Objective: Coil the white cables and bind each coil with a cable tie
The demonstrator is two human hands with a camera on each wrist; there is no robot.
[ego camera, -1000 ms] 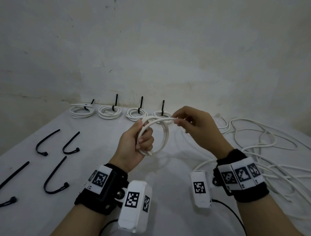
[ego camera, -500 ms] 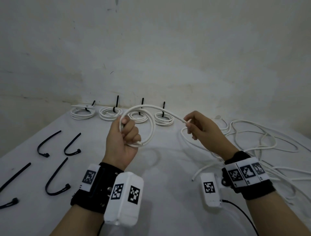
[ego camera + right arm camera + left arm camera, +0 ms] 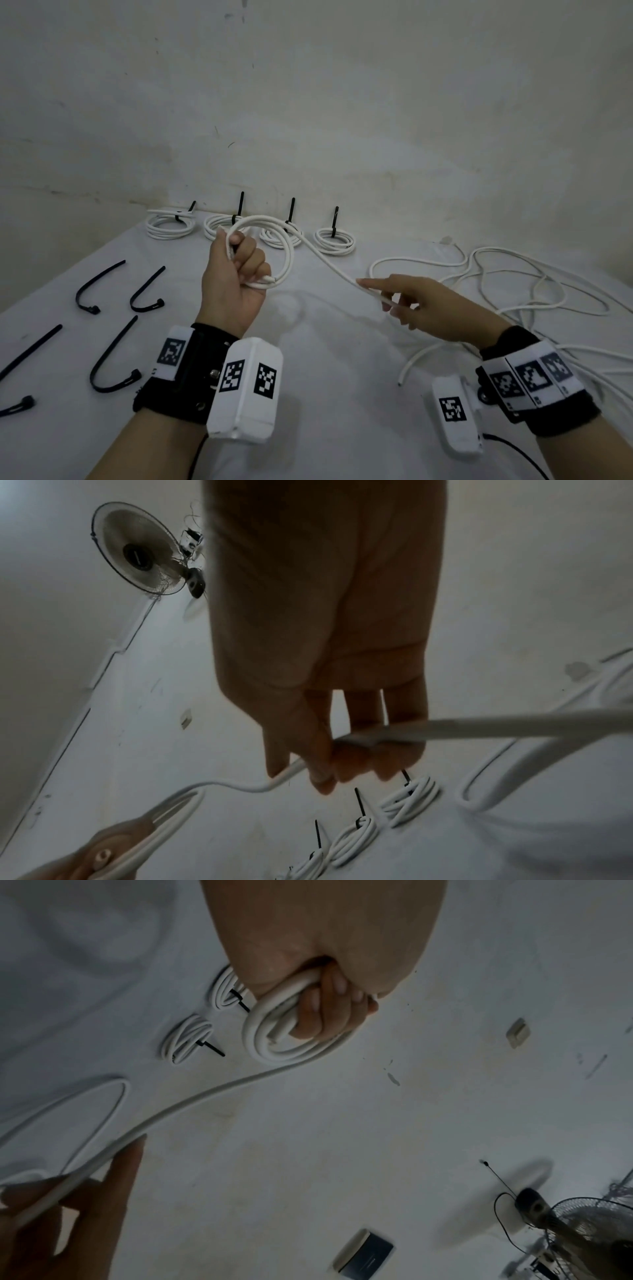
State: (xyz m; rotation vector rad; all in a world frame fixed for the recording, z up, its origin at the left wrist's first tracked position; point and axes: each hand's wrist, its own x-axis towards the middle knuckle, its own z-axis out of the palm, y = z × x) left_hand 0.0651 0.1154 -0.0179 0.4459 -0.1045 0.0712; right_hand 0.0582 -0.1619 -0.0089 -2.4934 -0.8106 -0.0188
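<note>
White table [image 3: 325, 394] against bare wall, loose cable pile [image 3: 513, 291] kept right as feed stock. Four tied coils [image 3: 335, 238] parked at back, spare ties [image 3: 113, 359] waiting left. Left hand [image 3: 236, 274] fists coil [image 3: 274, 240] to keep loops; right hand [image 3: 421, 305] pinches cable [image 3: 335, 270] lightly, guiding next wrap.

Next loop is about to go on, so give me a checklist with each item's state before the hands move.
1. Left hand grips the started coil: ok.
2. Right hand holds the running cable: ok.
3. Cable from coil to right hand free of knots: ok.
4. Loose cable pile untangled: cannot tell.
5. Spare cable ties within reach on the left: ok.
6. Finished coils clear of the working cable: ok.
</note>
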